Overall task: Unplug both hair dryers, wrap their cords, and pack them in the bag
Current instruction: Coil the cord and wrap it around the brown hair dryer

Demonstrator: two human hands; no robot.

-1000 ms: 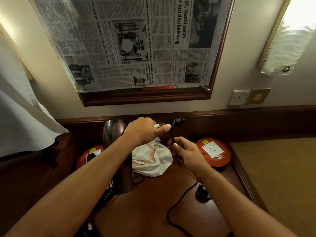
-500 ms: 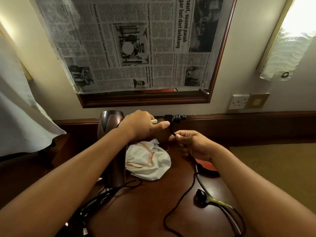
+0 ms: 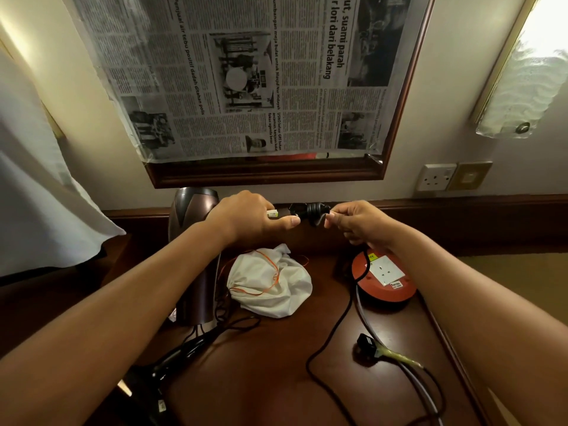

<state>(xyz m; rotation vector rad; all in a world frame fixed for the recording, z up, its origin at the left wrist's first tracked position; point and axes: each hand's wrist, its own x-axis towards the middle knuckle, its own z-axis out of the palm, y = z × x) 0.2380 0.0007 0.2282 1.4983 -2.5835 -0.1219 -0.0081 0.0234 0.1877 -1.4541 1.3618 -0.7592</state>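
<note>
My left hand point(image 3: 246, 218) grips the handle of the brown hair dryer point(image 3: 193, 241), which stands upright over the desk. Black cord coils point(image 3: 310, 210) are wound round the handle's end, just past my left thumb. My right hand point(image 3: 356, 222) pinches the black cord at the coils' right side. From there the loose cord point(image 3: 335, 330) drops across the desk in a loop. A white drawstring bag point(image 3: 270, 287) with an orange string lies crumpled below my hands. A black hair dryer point(image 3: 172, 361) lies at the lower left with its thin cord tangled beside it.
A red extension reel point(image 3: 390, 293) with a white socket sits at the right on the dark wooden desk point(image 3: 252, 379). A black plug point(image 3: 365, 344) on a grey cable lies near it. A wall socket point(image 3: 436, 177) is up right; a newspaper-covered mirror point(image 3: 246, 87) hangs behind.
My right hand has risen from beside the bag to the coils on the handle, bringing the cord with it. My left hand keeps its grip on the dryer.
</note>
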